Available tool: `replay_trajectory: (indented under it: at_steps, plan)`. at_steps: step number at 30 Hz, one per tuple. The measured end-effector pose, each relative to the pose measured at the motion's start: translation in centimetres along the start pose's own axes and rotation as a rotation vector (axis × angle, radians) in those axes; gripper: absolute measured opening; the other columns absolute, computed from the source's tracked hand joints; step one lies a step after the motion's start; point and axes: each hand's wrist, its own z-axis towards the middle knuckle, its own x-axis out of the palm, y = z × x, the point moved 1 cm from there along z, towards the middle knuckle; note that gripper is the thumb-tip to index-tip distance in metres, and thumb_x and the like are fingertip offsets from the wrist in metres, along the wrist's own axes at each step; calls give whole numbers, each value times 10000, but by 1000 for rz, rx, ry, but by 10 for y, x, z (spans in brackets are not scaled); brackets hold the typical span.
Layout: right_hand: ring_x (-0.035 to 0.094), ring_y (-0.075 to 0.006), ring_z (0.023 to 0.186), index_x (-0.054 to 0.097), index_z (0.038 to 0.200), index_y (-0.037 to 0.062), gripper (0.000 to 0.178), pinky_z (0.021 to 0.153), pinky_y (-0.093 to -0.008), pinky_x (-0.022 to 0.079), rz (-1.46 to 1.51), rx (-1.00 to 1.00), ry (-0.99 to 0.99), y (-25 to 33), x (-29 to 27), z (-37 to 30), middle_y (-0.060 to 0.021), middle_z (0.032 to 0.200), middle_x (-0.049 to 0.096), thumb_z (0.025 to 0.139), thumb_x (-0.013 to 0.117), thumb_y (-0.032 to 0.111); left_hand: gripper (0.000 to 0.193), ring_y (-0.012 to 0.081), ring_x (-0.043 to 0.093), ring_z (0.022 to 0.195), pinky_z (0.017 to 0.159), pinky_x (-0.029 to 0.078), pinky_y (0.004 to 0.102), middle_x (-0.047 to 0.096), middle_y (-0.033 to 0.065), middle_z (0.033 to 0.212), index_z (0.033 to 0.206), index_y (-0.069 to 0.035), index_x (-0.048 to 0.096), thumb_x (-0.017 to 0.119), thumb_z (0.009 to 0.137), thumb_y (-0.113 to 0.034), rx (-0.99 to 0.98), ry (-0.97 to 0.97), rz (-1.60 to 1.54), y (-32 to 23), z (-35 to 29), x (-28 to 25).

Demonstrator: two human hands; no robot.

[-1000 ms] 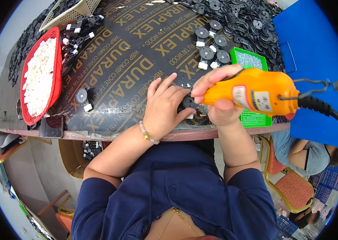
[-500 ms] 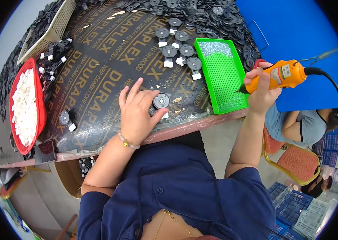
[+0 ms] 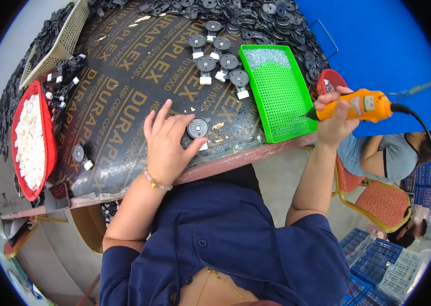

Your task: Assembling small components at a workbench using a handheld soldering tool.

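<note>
My right hand (image 3: 333, 116) is wrapped round an orange electric screwdriver (image 3: 363, 105), its tip pointing left over the near right part of a green perforated screw tray (image 3: 276, 92). Small silvery screws (image 3: 266, 56) lie heaped at the tray's far end. On the table's near edge, my left hand (image 3: 168, 145) has its fingers spread, with thumb and forefinger resting against a black round part (image 3: 198, 128) that has a white block (image 3: 204, 146) under it. Several similar black parts with white ends (image 3: 206, 64) lie beyond, left of the tray.
A red basket of white pieces (image 3: 31, 143) stands at the left, near a beige perforated basket (image 3: 62, 41). Piles of black parts (image 3: 256, 20) cover the far edge. A red bowl (image 3: 330, 79) sits behind my right hand. Another person (image 3: 391, 155) sits at the right.
The view has shifted slightly, so the table's contents appear a little further left. The screwdriver remains over the tray, and my left hand stays at the black part.
</note>
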Motion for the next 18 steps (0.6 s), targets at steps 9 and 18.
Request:
replay_trajectory:
  at_steps: [9,18]
  plan:
    - [608,-175,585,498,1239,67,745,557,-330,515,628,0,351,58,89,-29,-110,823,666,895,599,720,438,343,434,1440,1183,197,545,662,35,1276,1178,-155,729,830,780,-307,85,-37,-117,-2,0,-8]
    - [608,-160,582,449,1213,75,799,588,-335,532,692,139,526,53,157,-51,-91,821,663,857,550,783,185,314,478,1401,1172,205,566,671,-36,1103,916,-201,767,845,748,-200,121,-129,-159,4,-3,-6]
